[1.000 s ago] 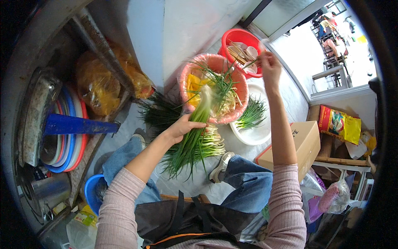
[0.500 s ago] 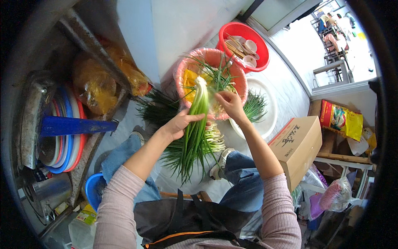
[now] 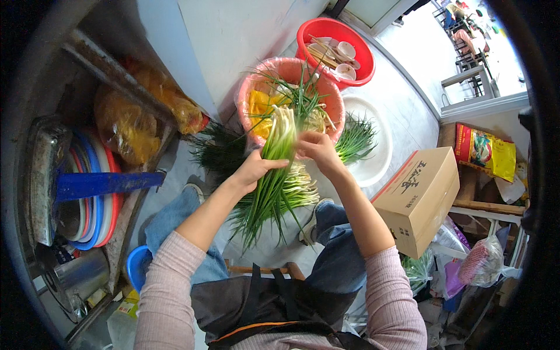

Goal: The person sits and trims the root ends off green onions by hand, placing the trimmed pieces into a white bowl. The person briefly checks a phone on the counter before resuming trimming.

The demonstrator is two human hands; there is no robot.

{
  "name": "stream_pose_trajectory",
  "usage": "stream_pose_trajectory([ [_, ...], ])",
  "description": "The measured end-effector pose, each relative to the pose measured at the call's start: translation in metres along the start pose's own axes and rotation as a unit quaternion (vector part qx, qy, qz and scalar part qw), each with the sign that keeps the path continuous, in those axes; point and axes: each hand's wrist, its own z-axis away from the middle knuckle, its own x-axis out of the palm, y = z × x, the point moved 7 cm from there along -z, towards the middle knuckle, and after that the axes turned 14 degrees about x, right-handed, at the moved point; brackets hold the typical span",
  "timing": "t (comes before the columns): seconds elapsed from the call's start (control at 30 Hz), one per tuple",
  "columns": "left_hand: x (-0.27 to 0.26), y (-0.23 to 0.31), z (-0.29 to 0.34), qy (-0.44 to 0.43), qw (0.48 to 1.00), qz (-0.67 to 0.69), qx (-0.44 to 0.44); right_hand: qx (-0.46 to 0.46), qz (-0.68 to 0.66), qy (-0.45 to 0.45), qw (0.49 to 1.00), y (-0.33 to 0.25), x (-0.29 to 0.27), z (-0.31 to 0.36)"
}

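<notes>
My left hand [image 3: 254,171] is wrapped round a bunch of garlic chives [image 3: 280,140], its white stem ends up and green leaves hanging down. Beside the stems, my right hand [image 3: 321,151] has its fingers pinched together; whatever is between them is too small to make out. Below the held bunch lies a pile of chives [image 3: 300,189], pale ends to the right. Just beyond my hands stands a pink basin lined with plastic [image 3: 337,105], with green leaves and scraps in it. On its right, trimmed-looking chives [image 3: 357,139] rest in a white round basin [image 3: 385,149].
Dark green chives [image 3: 214,153] lie left of the pink basin. A red basin [image 3: 366,58] holds bowls and sticks at the back. To the right is a cardboard box [image 3: 429,204]; to the left, a rack holds coloured round lids [image 3: 111,198]. A blue tub [image 3: 137,265] sits near my left leg.
The held bunch has come down a little and its stems stand more upright. My right hand has moved slightly down and closer to the stems. The view has shifted slightly.
</notes>
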Motion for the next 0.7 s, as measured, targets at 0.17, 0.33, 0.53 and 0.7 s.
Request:
stream_pose_trajectory([
  [0.17, 0.000, -0.002, -0.002, 0.031, 0.996, 0.075, -0.024, 0.033, -0.078, -0.019, 0.996, 0.006, 0.001, -0.007],
  [0.33, -0.002, -0.002, -0.001, 0.055, 0.998, 0.034, -0.017, -0.010, -0.051, -0.037, 0.998, 0.001, 0.007, -0.004],
  [0.53, -0.007, 0.001, -0.001, 0.084, 0.996, -0.012, 0.007, -0.018, 0.094, 0.036, 0.995, -0.004, 0.004, 0.002],
  [0.7, -0.010, 0.009, -0.002, 0.087, 0.996, -0.013, 0.014, 0.040, 0.036, 0.003, 0.999, 0.002, -0.008, 0.003],
])
